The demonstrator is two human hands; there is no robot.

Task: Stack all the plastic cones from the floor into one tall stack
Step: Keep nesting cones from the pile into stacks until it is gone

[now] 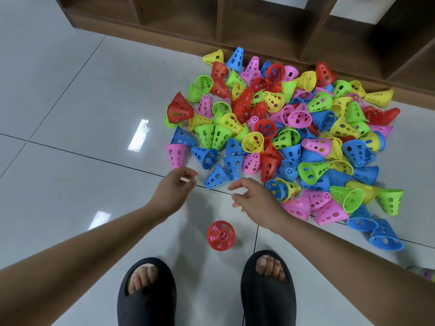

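A big heap of perforated plastic cones (282, 137) in red, blue, green, yellow and pink lies jumbled on the grey tiled floor. One red cone (220, 235) stands apart, upright, seen from above, between the heap and my feet. My left hand (174, 188) hovers just short of the heap's near edge, below a pink cone (175, 154), fingers loosely curled and holding nothing. My right hand (253, 200) hovers beside a blue cone (216, 177), fingers spread and empty.
A dark wooden shelf unit (211, 24) runs along the far side, right behind the heap. My feet in black slippers (147, 292) stand at the bottom of the view. Bare tiled floor (70, 114) stretches to the left.
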